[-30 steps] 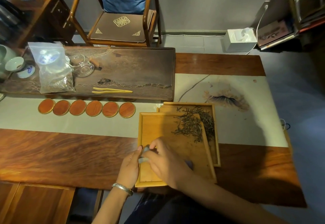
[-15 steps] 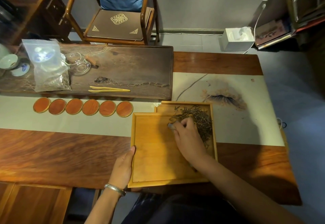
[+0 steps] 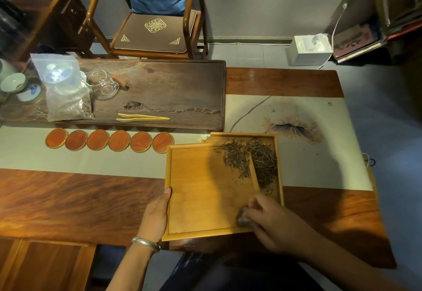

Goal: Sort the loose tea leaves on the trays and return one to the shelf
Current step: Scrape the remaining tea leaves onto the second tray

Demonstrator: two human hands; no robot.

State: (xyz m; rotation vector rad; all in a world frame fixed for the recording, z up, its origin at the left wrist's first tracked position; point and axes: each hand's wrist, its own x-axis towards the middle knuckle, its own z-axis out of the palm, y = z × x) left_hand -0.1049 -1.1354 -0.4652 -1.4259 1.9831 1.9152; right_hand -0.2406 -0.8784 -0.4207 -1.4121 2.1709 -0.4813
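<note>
Two shallow square trays of pale yellow wood lie overlapped on the reddish-brown wooden worktop point(image 3: 68, 199), partly on the cream painted cloth runner point(image 3: 319, 153). The upper tray point(image 3: 201, 194) sits left and nearer, its right edge riding over the lower tray point(image 3: 277, 153), of which only the far rim and a right-hand strip show. A heap of dark, wiry loose tea leaves point(image 3: 249, 160) spreads across the upper tray's far right corner and onto the lower tray; where one pile ends and the other starts is hard to make out in the shadow. The left hand point(image 3: 155, 217), a silver bangle point(image 3: 146, 244) at the wrist, lies against the upper tray's left rim, thumb along the edge; its fingers are hidden beneath, so how firmly the grip closes on the tray cannot be told. The right hand point(image 3: 271, 224) rests at the upper tray's near right corner, fingers curled round a small grey object point(image 3: 243, 217) that is blurred and mostly covered, so what it is cannot be told. Beyond the trays stand a row of six round orange-red coasters point(image 3: 109, 141), pale yellow bamboo tongs point(image 3: 142, 117) and a clear plastic bag with leaves in its bottom point(image 3: 65, 89) on a long dark wooden tea board point(image 3: 182, 89). The cups at the far left are cut off by the frame.
</note>
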